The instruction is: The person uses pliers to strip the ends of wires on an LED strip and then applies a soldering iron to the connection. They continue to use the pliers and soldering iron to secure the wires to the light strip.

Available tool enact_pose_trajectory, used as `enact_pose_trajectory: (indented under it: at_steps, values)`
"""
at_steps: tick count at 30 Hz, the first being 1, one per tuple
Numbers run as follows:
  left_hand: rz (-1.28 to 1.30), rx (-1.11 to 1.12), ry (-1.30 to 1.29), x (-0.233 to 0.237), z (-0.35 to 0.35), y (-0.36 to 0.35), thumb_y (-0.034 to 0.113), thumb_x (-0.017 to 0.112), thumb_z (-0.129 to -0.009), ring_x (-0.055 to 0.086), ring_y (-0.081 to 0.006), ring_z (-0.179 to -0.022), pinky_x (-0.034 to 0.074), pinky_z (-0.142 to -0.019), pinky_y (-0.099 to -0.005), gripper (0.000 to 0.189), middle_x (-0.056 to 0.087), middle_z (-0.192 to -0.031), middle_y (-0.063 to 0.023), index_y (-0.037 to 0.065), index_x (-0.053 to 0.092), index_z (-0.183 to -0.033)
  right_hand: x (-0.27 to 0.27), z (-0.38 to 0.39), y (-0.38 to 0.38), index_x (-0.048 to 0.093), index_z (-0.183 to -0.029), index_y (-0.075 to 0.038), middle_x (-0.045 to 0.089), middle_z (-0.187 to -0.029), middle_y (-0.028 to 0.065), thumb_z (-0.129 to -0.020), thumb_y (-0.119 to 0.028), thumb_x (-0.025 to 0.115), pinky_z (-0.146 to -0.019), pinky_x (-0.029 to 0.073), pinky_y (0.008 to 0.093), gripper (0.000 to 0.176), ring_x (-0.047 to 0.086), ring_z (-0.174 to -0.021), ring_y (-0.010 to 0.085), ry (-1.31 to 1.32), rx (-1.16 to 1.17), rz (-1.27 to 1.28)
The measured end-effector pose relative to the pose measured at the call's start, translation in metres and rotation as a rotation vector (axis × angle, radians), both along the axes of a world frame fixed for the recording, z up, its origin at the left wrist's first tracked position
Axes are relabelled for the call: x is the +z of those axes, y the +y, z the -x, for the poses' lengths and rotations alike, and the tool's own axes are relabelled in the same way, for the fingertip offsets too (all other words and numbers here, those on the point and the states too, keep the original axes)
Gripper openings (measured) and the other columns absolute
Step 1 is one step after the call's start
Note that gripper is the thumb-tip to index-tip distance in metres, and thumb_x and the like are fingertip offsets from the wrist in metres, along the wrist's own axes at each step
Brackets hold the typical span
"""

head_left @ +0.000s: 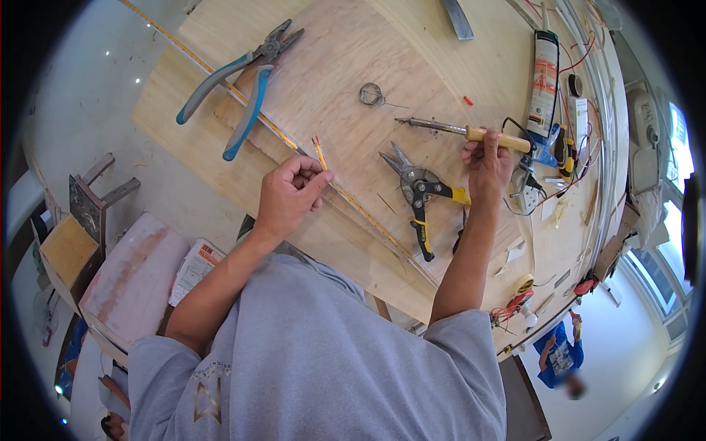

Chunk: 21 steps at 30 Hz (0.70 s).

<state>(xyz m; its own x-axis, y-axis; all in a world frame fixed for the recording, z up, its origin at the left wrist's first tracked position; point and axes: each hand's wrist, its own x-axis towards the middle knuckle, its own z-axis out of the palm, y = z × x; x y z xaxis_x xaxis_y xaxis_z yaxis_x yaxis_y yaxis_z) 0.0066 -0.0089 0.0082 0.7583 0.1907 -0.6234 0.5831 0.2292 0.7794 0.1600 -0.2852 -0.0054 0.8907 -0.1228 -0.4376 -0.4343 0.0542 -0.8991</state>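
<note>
My left hand (290, 192) is closed, thumb and fingers pinching the end of a narrow yellow LED strip (320, 153) whose tip shows red bits. Beneath it a long metal channel with yellow strip (375, 226) runs diagonally across the board. In my right hand (489, 167) is a soldering iron (440, 127), held by its wooden handle, its tip pointing left. A small coil of solder wire (372, 94) lies beyond the iron's tip. Between my hands rest tin snips (419, 187) with black and yellow handles. Blue-grey pliers (254, 84) lie at the upper left.
A sealant cartridge (543, 81), a power strip (526, 197) and red wires crowd the right side of the plywood table (346, 268). A metal blade (458, 20) sits at the far edge. Another person in blue (560, 356) stands at lower right.
</note>
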Motion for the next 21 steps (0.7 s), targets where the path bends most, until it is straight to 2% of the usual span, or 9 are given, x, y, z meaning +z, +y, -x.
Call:
enact_pose_trajectory:
  at_steps: [10, 21]
  values:
    - [0.016, 0.009, 0.002, 0.000, 0.001, 0.000, 0.008, 0.067, -0.085, 0.051, -0.0039, -0.049, 0.041, -0.042, -0.0188, 0.011, 0.058, -0.065, -0.0006, 0.000, 0.059, -0.086, -0.002, 0.004, -0.010, 0.056, -0.107, 0.005, 0.061, -0.077, 0.0102, -0.094, -0.023, 0.056, -0.058, 0.046, 0.0252, 0.031, 0.057, -0.062, 0.0155, -0.067, 0.086, -0.159]
    - [0.020, 0.007, -0.003, -0.001, 0.002, 0.001, 0.007, 0.066, -0.085, 0.052, -0.0041, -0.049, 0.042, -0.042, -0.0190, 0.010, 0.058, -0.065, -0.0009, -0.001, 0.059, -0.086, -0.006, 0.005, -0.016, 0.054, -0.108, 0.004, 0.061, -0.079, 0.0111, -0.095, -0.023, 0.054, -0.060, 0.046, 0.0259, 0.031, 0.057, -0.065, 0.0162, -0.112, 0.125, -0.245]
